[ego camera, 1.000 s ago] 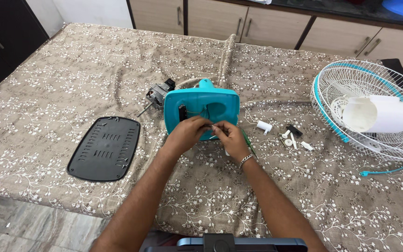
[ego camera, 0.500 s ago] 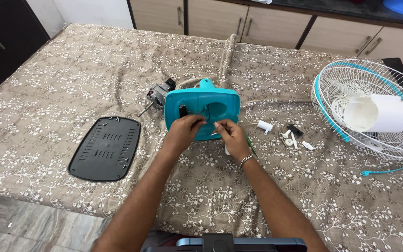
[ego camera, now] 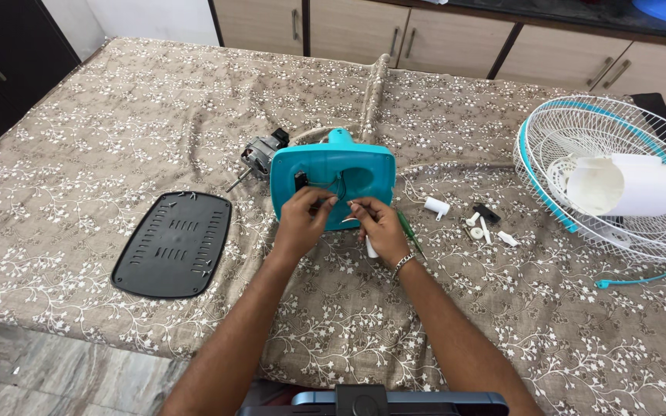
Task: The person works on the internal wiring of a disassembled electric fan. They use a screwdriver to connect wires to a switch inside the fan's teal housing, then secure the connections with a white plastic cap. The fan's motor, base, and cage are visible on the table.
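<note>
A teal plastic fan base housing (ego camera: 331, 173) lies on the patterned tablecloth, open underside up, with wires showing inside. My left hand (ego camera: 303, 219) pinches a thin wire at the housing's near edge. My right hand (ego camera: 378, 225) pinches another thin wire end just to the right, fingertips almost meeting the left hand's. A white cylindrical piece (ego camera: 370, 248) sits under my right palm. The fan motor (ego camera: 260, 156) sticks out behind the housing at its left.
A black vented cover plate (ego camera: 173, 244) lies at the left. A green screwdriver (ego camera: 409, 233), a white knob (ego camera: 435, 206) and several small white and black parts (ego camera: 486, 223) lie to the right. A white fan grille with blades (ego camera: 617, 181) rests at far right.
Both hands have stayed at the housing's near edge; my right hand has shifted slightly left, toward the left hand. Nothing else has moved.
</note>
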